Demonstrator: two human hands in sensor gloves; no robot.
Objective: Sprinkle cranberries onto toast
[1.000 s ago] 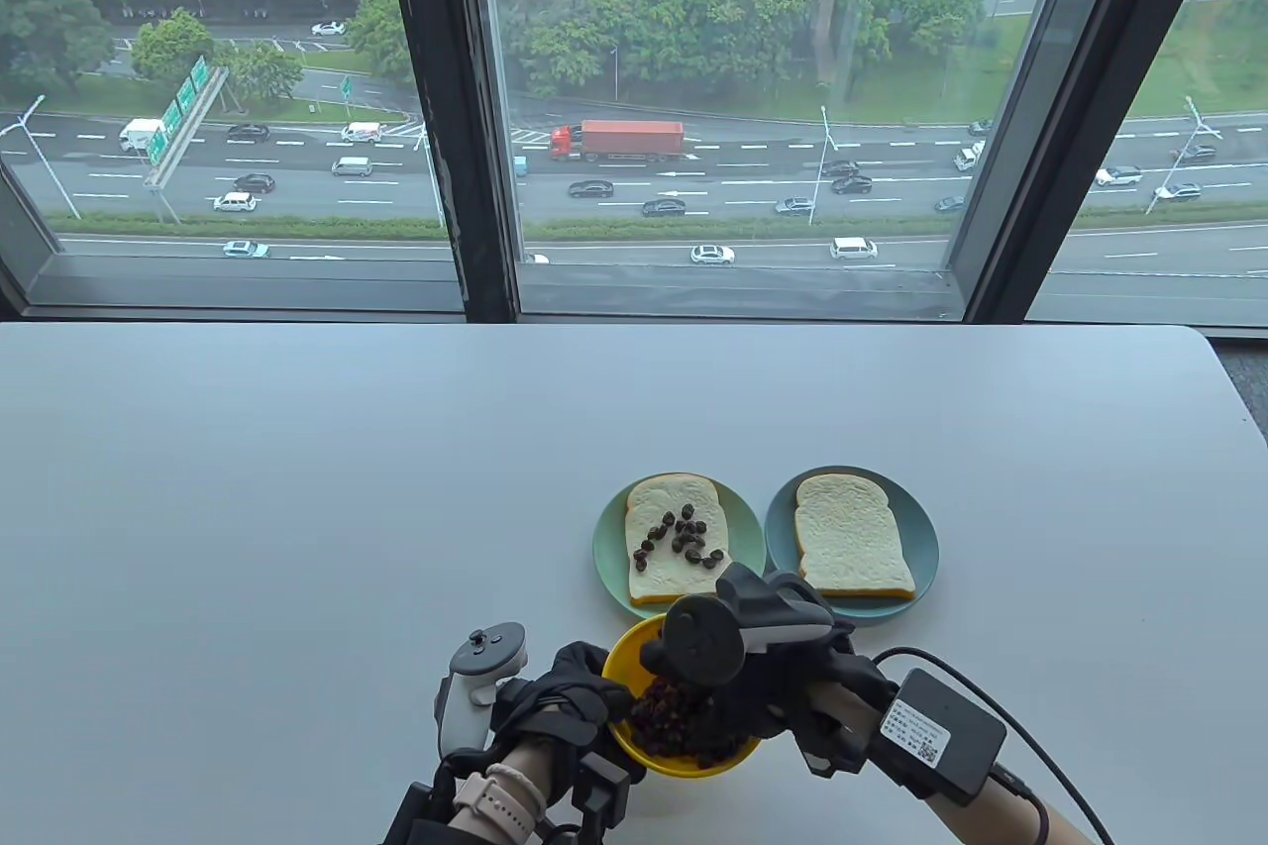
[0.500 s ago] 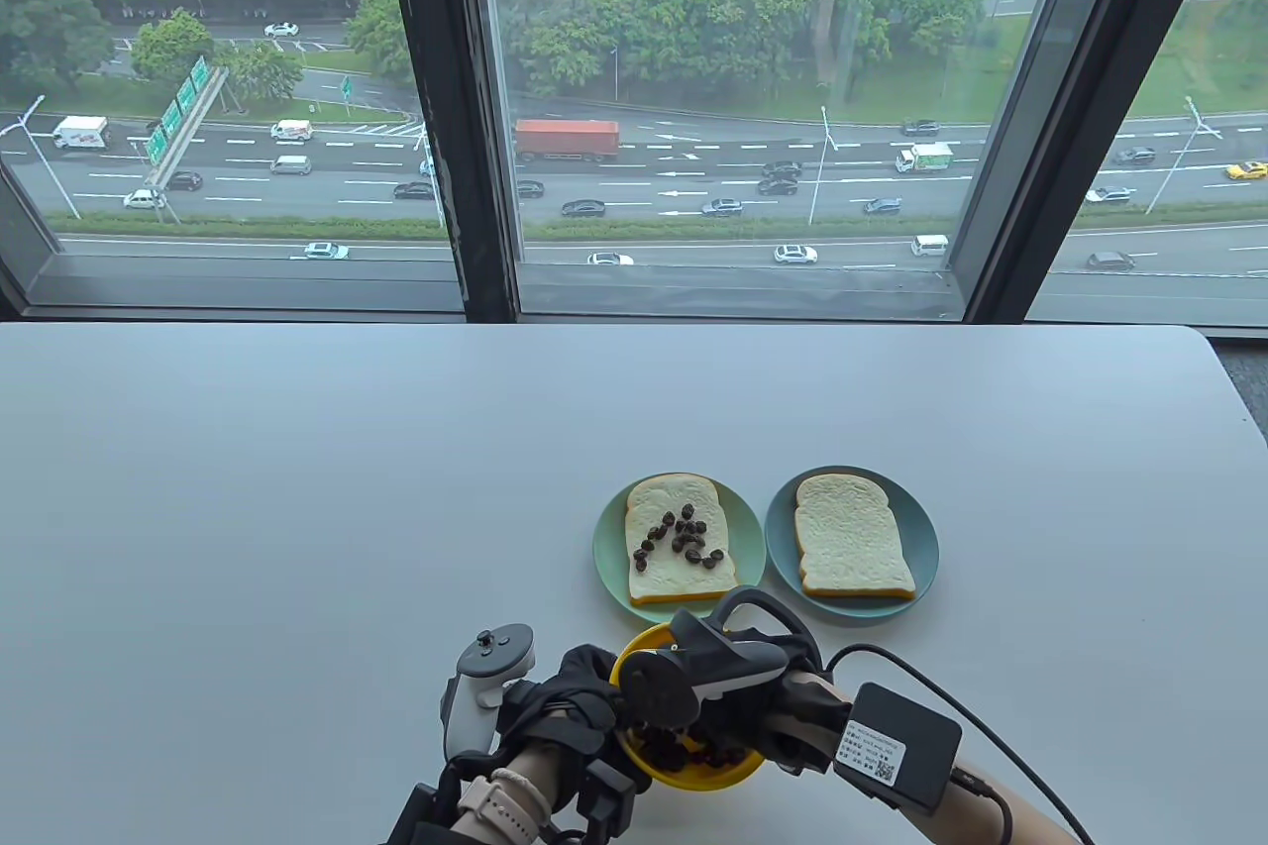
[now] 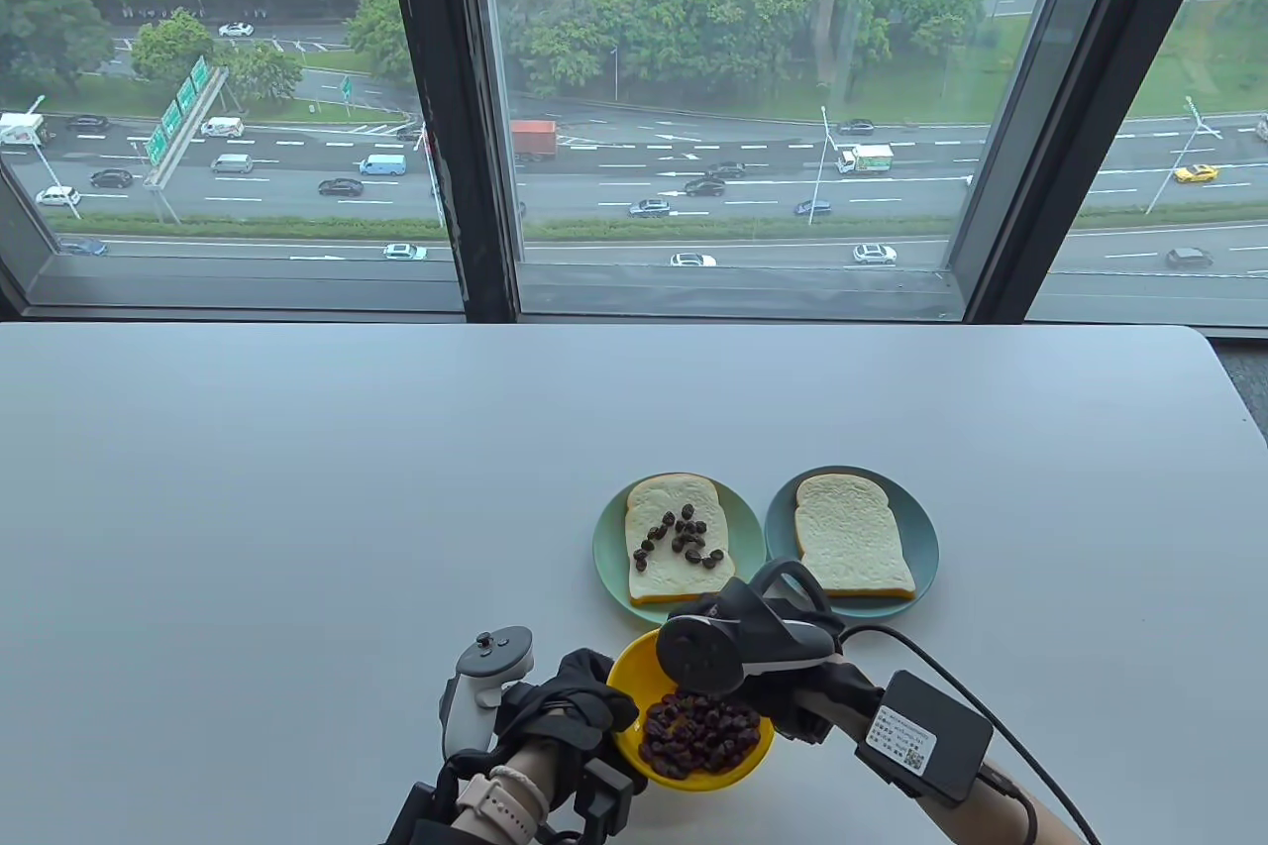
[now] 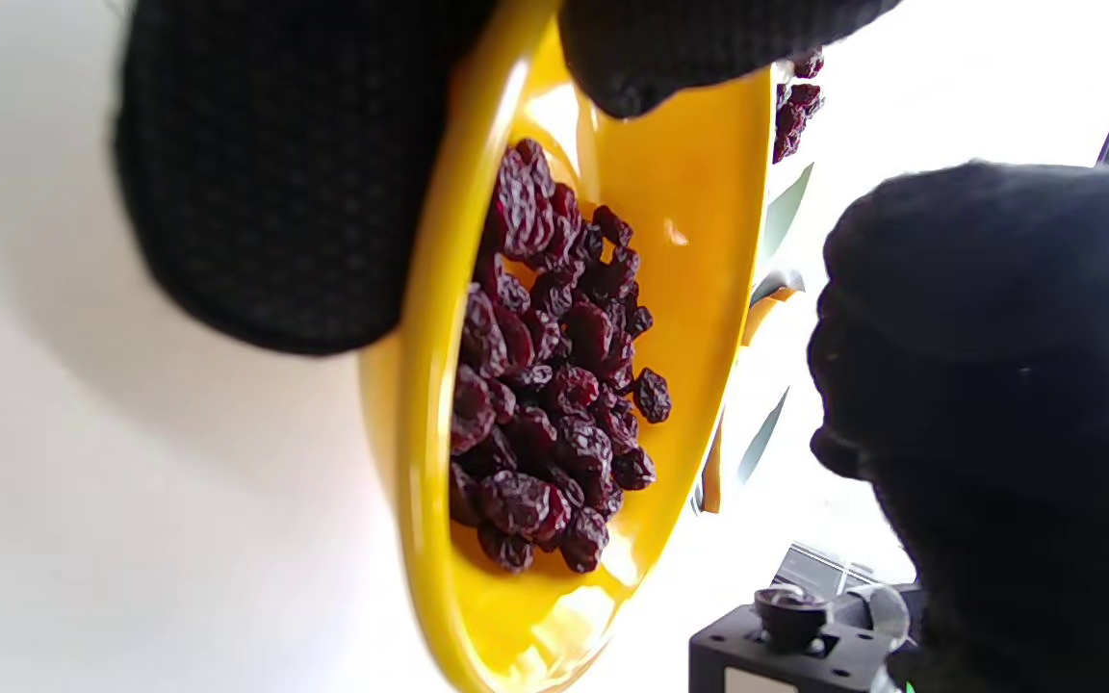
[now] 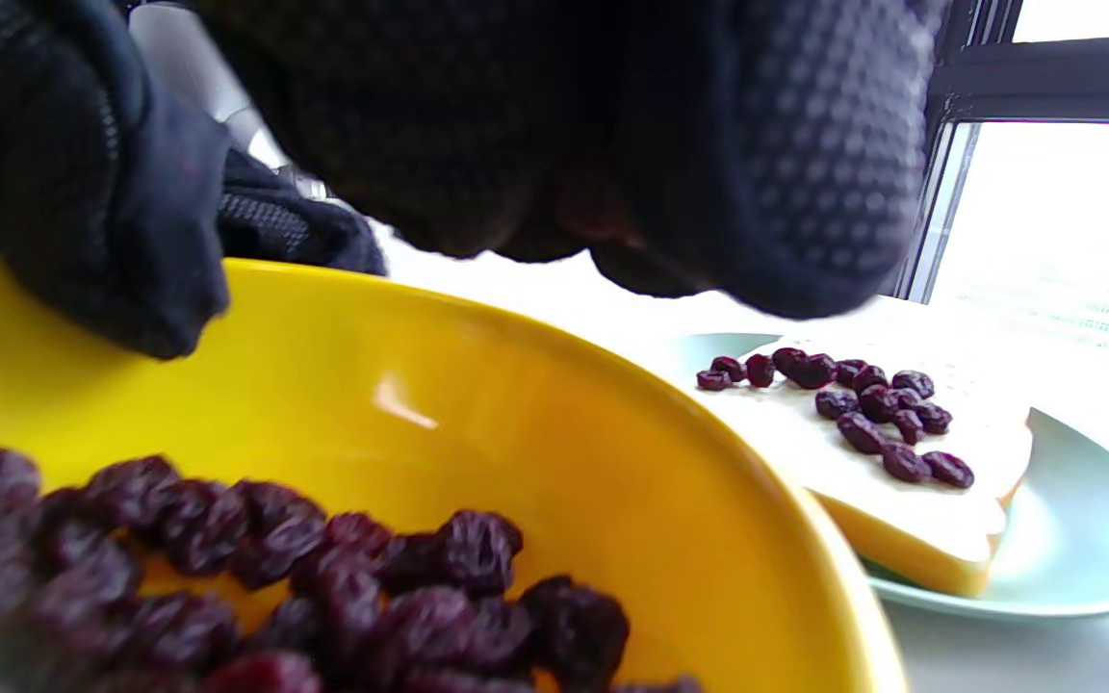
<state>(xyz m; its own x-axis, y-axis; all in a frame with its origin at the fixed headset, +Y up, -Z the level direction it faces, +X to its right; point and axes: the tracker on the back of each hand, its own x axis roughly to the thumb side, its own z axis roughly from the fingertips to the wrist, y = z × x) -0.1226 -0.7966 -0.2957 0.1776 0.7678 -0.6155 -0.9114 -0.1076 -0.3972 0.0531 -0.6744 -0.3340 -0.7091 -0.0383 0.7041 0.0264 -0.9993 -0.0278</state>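
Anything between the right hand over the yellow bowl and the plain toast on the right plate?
Nothing visible. The right hand is above the yellow bowl of dried cranberries; the plain white toast slice on the teal plate lies just beyond, open on top.

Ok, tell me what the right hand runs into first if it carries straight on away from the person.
Probably the plain slice of toast on the right teal plate: the right hand sits above the yellow bowl's far rim, angled that way. Height is unclear, so it may pass above.

White table [image 3: 297, 508] – two green plates [image 3: 609, 556] [image 3: 926, 538], yellow bowl [image 3: 634, 677]
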